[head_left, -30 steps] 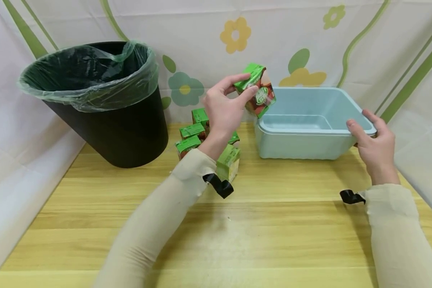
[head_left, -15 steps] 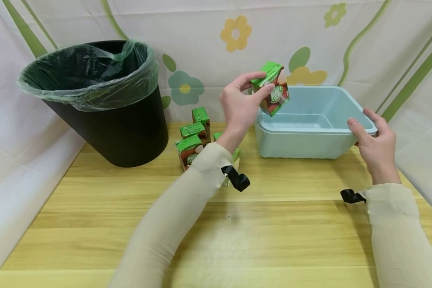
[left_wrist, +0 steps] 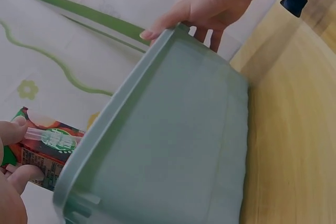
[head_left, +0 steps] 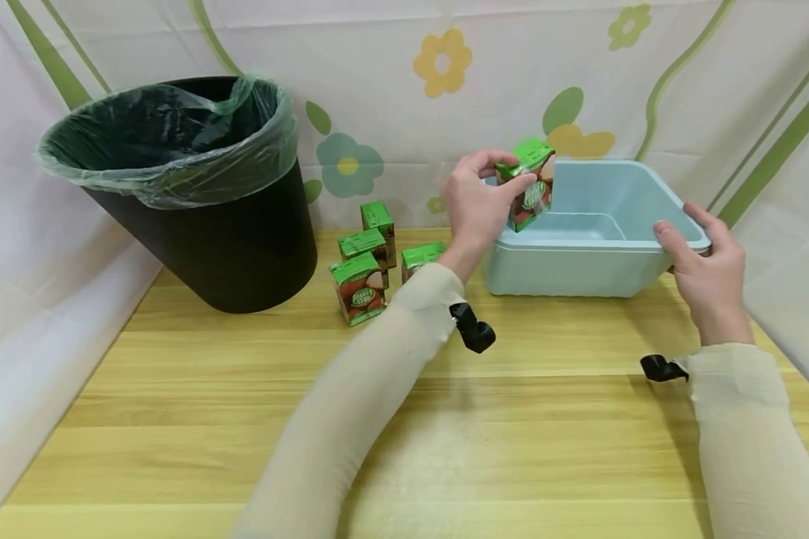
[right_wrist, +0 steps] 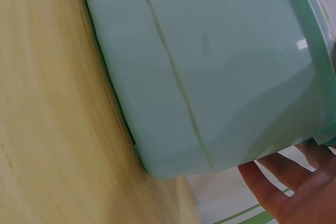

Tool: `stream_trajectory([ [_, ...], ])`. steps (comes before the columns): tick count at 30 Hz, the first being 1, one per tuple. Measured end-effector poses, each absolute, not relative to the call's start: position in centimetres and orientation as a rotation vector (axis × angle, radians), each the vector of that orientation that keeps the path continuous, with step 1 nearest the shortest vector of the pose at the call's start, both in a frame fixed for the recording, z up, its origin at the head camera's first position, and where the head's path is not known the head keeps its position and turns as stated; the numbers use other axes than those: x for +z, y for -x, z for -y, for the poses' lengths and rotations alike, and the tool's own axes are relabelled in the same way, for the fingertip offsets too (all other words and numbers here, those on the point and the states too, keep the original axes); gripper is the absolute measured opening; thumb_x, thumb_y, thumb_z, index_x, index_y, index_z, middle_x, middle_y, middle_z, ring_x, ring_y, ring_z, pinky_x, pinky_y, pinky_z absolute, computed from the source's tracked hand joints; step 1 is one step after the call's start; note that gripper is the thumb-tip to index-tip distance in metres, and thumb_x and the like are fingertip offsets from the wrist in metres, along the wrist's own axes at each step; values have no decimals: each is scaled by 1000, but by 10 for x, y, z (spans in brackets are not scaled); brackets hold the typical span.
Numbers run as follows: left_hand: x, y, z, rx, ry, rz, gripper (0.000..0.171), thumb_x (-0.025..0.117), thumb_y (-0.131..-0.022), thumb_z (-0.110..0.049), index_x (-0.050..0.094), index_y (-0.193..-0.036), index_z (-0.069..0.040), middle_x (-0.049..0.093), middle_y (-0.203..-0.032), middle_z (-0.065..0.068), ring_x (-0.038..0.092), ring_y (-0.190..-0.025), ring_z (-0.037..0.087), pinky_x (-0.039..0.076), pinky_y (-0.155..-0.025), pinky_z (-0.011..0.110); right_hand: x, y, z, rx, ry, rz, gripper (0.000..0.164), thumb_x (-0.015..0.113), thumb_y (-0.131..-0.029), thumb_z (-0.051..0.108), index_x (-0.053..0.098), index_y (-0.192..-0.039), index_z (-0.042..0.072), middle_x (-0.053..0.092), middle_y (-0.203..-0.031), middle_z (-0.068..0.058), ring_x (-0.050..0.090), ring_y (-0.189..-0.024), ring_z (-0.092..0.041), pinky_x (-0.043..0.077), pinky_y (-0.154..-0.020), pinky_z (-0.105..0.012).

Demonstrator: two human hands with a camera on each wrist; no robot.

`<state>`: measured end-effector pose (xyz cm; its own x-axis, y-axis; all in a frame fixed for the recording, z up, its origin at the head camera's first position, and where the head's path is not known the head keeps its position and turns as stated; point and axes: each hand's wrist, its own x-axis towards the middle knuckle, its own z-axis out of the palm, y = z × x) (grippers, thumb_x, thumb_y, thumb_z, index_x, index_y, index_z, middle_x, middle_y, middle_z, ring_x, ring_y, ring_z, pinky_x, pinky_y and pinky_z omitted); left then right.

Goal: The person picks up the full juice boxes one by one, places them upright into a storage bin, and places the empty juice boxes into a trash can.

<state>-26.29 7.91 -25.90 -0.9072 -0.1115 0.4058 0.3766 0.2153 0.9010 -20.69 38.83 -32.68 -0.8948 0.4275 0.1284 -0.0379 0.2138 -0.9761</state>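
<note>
Grip of the left hand [head_left: 480,196] is closed around a green-topped carton [head_left: 534,193], pinched by its upper part between thumb and fingers; what looks like a wrapped straw [left_wrist: 39,134] is seen along its face in the left wrist view. Over the past second the carton has been carried rightward, then slightly lowered, and it is now held at the left end of the mouth of a pale blue basin [head_left: 559,269], just right of the grip. By this, it may be judged, the carry is nearly done, though nothing has been let go; how far the carton's lower end dips past the rim cannot be told.

Farther right of the grip, the basin's opposite end is held by the right hand [head_left: 711,273], thumb over the rim; that hold is unchanged.

Lower left of the grip, another carton [head_left: 419,255] is partly hidden by the left sleeve [head_left: 350,419], and beside it three more cartons [head_left: 359,290] are grouped on the tabletop [head_left: 175,427]. Farthest left, a black bin [head_left: 222,254] is lined with a translucent green bag [head_left: 175,186].
</note>
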Motion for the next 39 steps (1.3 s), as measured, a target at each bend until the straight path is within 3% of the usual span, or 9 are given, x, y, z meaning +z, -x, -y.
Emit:
stream_trajectory([
  [11, -271, 269, -98, -1651, 296, 2228, 18, 87, -90, -24, 80, -106, -20, 70, -120, -7, 65, -101, 7, 51, -79, 10, -328, 208, -388, 1752, 338, 2100, 71, 79, -97, 30, 48, -161, 24, 55, -136, 12, 58, -100, 1, 54, -68, -6],
  [17, -272, 272, -105, -1529, 356, 2348, 16, 83, -94, -23, 79, -109, -20, 67, -113, -5, 57, -91, 8, 46, -68, 10, -329, 208, -390, 1769, 323, 2075, 71, 79, -96, 28, 49, -160, 23, 57, -126, 14, 59, -97, 1, 54, -67, -7],
  [21, -270, 275, -106, -1449, 394, 2405, 14, 82, -95, -20, 79, -109, -19, 67, -112, -4, 54, -86, 7, 44, -71, 13, -330, 208, -389, 1805, 324, 2030, 71, 81, -95, 26, 51, -159, 22, 58, -119, 14, 59, -95, 1, 54, -65, -7],
  [25, -264, 279, -107, -1412, 430, 2450, 13, 83, -94, -18, 80, -107, -18, 71, -114, -4, 61, -99, 7, 49, -79, 11, -328, 207, -388, 1805, 335, 2030, 71, 81, -95, 26, 51, -159, 22, 59, -116, 14, 59, -95, 1, 54, -65, -7],
  [31, -260, 284, -112, -1320, 592, 2583, 14, 82, -95, -17, 80, -109, -19, 75, -120, -6, 65, -112, 6, 51, -81, 12, -327, 205, -390, 1788, 335, 2049, 71, 79, -96, 27, 49, -160, 23, 57, -119, 14, 58, -97, 0, 54, -67, -6],
  [39, -261, 286, -115, -1217, 533, 2788, 12, 84, -92, -15, 79, -98, -24, 72, -123, -12, 64, -109, 7, 52, -80, 20, -328, 207, -388, 1721, 325, 2116, 71, 78, -97, 30, 48, -161, 24, 56, -119, 15, 57, -98, 1, 53, -67, -6],
])
